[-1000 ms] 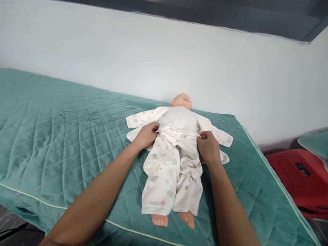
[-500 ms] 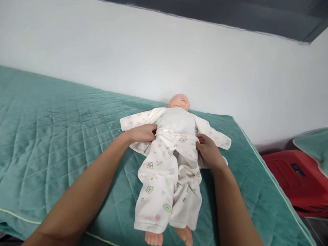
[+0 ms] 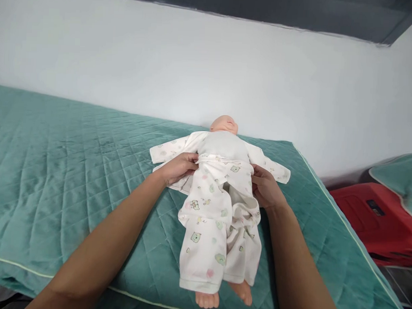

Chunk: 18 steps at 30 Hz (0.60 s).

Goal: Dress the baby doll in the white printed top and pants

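Observation:
A baby doll point(image 3: 223, 123) lies on its back on the green quilted bedspread, feet toward me. It wears white printed pants point(image 3: 205, 222), pulled up to the belly, and a white printed jacket point(image 3: 269, 165) spread open beneath it, sleeves out to both sides. My left hand point(image 3: 181, 167) pinches the pants' waistband at the doll's left-of-picture side. At the opposite side my right hand point(image 3: 264, 186) has its fingers closed on the waistband edge, fingertips partly hidden behind the cloth. The doll's grey-white torso point(image 3: 225, 144) shows above the waistband.
The green bedspread point(image 3: 73, 168) covers a bed against a white wall point(image 3: 162, 58). Beyond the bed's right edge stands a red plastic chair or stool point(image 3: 375, 223), with a green cloth point(image 3: 397, 174) beside it. A dark panel point(image 3: 265, 10) runs along the top.
The pants' waistband has risen a little up the belly, and the doll's legs and pants have swung to the right. Both hands keep hold at the waist.

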Each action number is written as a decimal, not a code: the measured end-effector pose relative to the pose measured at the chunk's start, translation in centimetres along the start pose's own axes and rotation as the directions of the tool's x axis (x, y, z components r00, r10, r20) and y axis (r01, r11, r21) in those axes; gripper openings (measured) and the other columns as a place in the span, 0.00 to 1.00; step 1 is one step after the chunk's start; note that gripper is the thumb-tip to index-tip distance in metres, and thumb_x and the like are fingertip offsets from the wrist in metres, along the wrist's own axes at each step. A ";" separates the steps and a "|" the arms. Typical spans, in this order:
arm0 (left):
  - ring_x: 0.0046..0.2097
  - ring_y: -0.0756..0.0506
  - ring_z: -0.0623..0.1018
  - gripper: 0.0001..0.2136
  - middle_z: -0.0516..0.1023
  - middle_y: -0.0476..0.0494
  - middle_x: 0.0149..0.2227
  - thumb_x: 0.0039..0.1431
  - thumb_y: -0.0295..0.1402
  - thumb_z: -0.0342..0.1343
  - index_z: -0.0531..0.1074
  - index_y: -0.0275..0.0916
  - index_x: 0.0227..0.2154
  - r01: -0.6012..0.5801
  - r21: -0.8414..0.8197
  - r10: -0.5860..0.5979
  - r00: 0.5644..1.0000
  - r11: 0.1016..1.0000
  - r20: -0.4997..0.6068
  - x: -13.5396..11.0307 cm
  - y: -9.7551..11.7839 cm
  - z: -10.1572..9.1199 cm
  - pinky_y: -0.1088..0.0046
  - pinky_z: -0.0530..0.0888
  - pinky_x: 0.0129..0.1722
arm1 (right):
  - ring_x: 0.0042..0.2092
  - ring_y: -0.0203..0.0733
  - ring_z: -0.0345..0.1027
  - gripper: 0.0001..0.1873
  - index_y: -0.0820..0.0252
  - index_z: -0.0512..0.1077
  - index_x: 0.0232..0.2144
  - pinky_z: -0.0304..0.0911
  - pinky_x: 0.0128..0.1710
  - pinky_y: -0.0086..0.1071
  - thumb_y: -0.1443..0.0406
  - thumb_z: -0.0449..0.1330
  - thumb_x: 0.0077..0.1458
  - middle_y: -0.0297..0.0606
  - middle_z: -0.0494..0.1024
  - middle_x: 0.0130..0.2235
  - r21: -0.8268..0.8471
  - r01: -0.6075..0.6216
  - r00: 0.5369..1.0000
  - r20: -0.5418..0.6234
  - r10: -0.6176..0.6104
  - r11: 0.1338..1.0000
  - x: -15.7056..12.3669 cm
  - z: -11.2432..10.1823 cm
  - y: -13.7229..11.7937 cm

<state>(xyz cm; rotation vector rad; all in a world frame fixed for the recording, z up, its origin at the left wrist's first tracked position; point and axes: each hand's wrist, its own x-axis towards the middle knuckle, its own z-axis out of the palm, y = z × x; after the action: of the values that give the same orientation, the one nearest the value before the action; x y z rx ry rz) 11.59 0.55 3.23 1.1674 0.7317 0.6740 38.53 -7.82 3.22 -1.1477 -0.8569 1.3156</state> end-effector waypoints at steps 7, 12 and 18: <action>0.43 0.41 0.80 0.17 0.83 0.42 0.39 0.42 0.25 0.61 0.80 0.35 0.39 -0.009 -0.047 0.008 1.000 0.999 -0.020 -0.3 0.0 0.1 0.61 0.74 0.49 | 0.32 0.35 0.72 0.12 0.57 0.79 0.35 0.67 0.35 0.28 0.63 0.73 0.46 0.33 0.81 0.32 0.041 0.032 0.996 0.083 -0.035 0.999 0.1 -1.0 0.1; 0.43 0.41 0.80 0.16 0.83 0.43 0.37 0.40 0.25 0.60 0.81 0.35 0.36 -0.026 -0.014 0.025 0.999 1.000 -0.037 -0.3 -0.2 0.1 0.60 0.73 0.51 | 0.32 0.36 0.72 0.12 0.57 0.79 0.34 0.67 0.35 0.29 0.62 0.72 0.45 0.34 0.80 0.32 0.026 0.013 0.996 0.087 -0.016 1.000 0.2 -1.0 0.1; 0.44 0.42 0.78 0.14 0.82 0.46 0.37 0.42 0.27 0.57 0.80 0.38 0.35 -0.115 0.160 0.124 0.991 0.980 -0.048 -0.2 -0.6 0.2 0.63 0.72 0.51 | 0.27 0.35 0.64 0.11 0.57 0.75 0.27 0.60 0.26 0.28 0.60 0.71 0.42 0.30 0.74 0.26 -0.076 0.043 0.998 -0.050 -0.047 0.996 0.2 0.0 0.4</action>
<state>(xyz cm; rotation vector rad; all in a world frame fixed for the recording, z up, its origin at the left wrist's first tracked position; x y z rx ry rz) 11.71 0.17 2.75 1.3495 0.7788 0.7635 38.45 -7.63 2.77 -1.2090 -0.8957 1.2212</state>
